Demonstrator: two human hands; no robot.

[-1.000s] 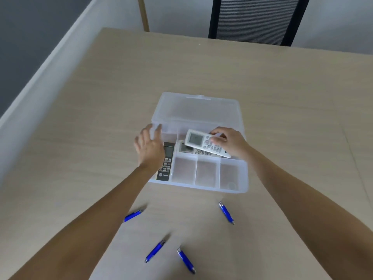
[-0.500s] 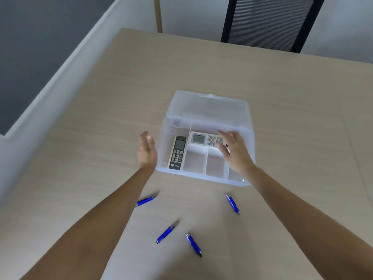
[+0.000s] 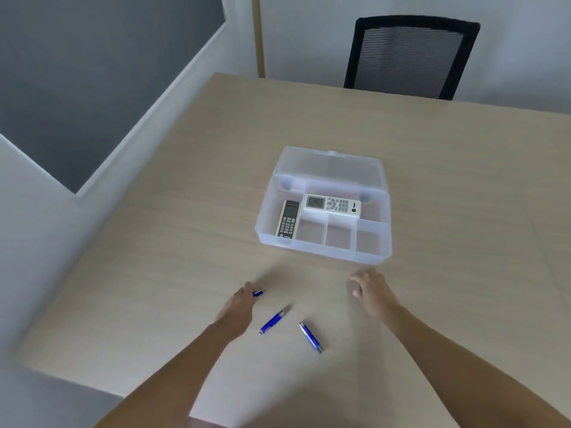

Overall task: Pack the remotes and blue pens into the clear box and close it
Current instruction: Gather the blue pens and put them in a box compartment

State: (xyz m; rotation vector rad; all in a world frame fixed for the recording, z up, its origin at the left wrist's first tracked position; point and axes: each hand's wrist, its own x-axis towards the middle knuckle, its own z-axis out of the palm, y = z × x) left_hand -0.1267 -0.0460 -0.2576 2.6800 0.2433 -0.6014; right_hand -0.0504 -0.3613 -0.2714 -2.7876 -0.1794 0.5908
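Observation:
The clear box (image 3: 321,251) stands mid-table with its lid (image 3: 330,168) folded open at the back. A dark remote (image 3: 289,219) lies in its left compartment and a white remote (image 3: 332,205) in the long back one. The three small front compartments hold nothing. My left hand (image 3: 236,310) rests on a blue pen (image 3: 259,292); only the pen's end shows past my fingers. Two more blue pens (image 3: 272,322) (image 3: 310,337) lie loose between my hands. My right hand (image 3: 372,291) curls down onto the table just below the box's front right corner; what lies under it is hidden.
A black mesh chair (image 3: 408,57) stands at the table's far edge. The table's left edge runs close to a grey-white wall (image 3: 77,149). My forearms cross the near part of the table.
Both hands have left the box and drawn back toward me onto the pens. The white remote now lies in the back compartment. My view has pulled back and up.

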